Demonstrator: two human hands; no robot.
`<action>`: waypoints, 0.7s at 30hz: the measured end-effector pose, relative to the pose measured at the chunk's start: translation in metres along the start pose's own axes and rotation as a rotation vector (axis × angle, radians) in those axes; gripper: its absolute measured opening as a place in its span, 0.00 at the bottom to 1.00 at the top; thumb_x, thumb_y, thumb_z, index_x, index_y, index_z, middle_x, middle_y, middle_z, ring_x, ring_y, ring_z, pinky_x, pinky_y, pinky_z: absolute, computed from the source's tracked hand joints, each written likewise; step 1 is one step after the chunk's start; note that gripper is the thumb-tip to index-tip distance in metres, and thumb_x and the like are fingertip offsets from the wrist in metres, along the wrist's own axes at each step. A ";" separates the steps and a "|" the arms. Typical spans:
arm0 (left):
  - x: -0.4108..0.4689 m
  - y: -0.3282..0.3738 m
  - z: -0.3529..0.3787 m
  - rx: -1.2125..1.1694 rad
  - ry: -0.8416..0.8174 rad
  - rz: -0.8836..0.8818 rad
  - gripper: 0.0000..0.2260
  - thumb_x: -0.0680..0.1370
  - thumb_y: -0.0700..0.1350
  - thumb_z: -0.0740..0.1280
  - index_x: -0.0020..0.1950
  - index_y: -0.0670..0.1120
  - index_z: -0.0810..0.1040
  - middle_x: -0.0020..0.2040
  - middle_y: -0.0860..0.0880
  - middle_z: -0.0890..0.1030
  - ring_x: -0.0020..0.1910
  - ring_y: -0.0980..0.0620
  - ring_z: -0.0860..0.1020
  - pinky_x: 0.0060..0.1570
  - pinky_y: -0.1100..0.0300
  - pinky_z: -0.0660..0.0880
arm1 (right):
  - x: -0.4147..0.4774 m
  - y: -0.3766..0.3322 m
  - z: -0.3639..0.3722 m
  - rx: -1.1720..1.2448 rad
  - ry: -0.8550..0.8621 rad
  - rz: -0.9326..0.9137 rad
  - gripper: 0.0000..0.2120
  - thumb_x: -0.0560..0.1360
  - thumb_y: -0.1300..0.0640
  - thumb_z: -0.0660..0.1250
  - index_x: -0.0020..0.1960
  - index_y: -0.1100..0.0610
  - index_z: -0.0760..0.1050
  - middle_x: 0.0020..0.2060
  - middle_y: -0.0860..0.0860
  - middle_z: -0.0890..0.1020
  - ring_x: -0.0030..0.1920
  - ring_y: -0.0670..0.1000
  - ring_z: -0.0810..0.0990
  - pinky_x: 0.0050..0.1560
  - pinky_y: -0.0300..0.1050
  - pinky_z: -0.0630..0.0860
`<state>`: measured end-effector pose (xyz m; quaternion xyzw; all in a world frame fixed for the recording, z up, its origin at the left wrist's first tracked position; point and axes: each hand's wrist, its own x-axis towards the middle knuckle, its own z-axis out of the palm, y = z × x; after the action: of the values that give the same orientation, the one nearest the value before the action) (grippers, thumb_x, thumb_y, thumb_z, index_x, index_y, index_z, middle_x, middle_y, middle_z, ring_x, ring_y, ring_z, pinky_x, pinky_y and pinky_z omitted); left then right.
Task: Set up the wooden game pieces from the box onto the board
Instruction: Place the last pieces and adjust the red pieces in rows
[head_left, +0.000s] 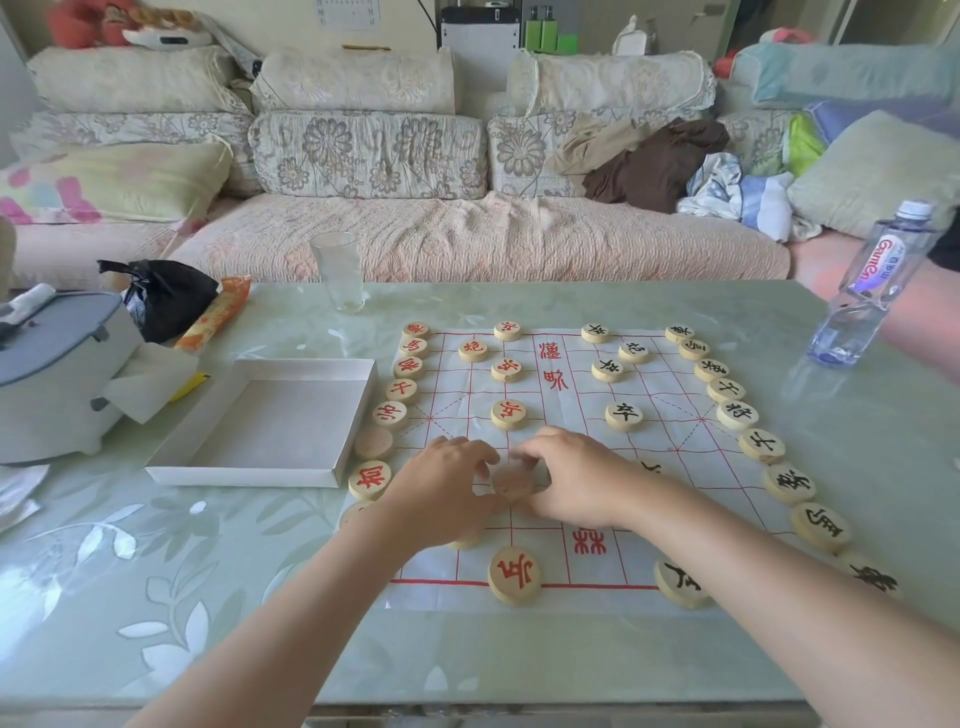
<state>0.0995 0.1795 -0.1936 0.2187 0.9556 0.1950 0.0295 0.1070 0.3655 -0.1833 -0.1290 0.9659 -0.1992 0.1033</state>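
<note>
A floral sofa (415, 234) backs a pale green desk (260, 597) on which a paper board (670, 415) ruled in red lies spread. An open white box (244, 475) sits just beside the board at nine o'clock. A water bottle (867, 280) stands tilted at two o'clock and a glass (340, 273) at eleven. A person's left hand (441, 486) and right hand (576, 475) meet at seven o'clock of the board's centre, each grip clamped on the rim of one blank-faced piece (511, 482) lying on the board. Red-lettered pieces (508, 413) line the nine o'clock side, black-lettered pieces (623, 415) the three o'clock side.
</note>
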 end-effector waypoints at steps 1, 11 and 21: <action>-0.002 0.001 -0.001 0.000 0.013 0.006 0.20 0.73 0.60 0.68 0.63 0.55 0.73 0.53 0.58 0.76 0.53 0.55 0.71 0.51 0.60 0.69 | -0.003 0.000 -0.002 0.001 0.005 0.008 0.26 0.73 0.45 0.71 0.69 0.47 0.72 0.62 0.47 0.72 0.62 0.50 0.74 0.63 0.47 0.72; -0.054 0.017 -0.017 -0.043 0.111 0.134 0.08 0.73 0.52 0.70 0.50 0.57 0.73 0.44 0.60 0.72 0.43 0.62 0.70 0.39 0.71 0.65 | -0.057 -0.026 -0.001 -0.076 -0.076 -0.026 0.24 0.65 0.37 0.74 0.58 0.43 0.74 0.46 0.41 0.77 0.47 0.44 0.76 0.42 0.39 0.69; -0.090 0.022 -0.002 -0.040 -0.025 0.050 0.10 0.72 0.57 0.69 0.52 0.59 0.76 0.47 0.61 0.76 0.39 0.63 0.73 0.38 0.68 0.69 | -0.072 -0.040 0.009 -0.208 -0.019 -0.014 0.26 0.62 0.32 0.74 0.54 0.45 0.75 0.48 0.41 0.77 0.51 0.48 0.77 0.45 0.44 0.70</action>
<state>0.1893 0.1582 -0.1854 0.2443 0.9454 0.2117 0.0411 0.1858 0.3477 -0.1643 -0.1476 0.9795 -0.0972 0.0970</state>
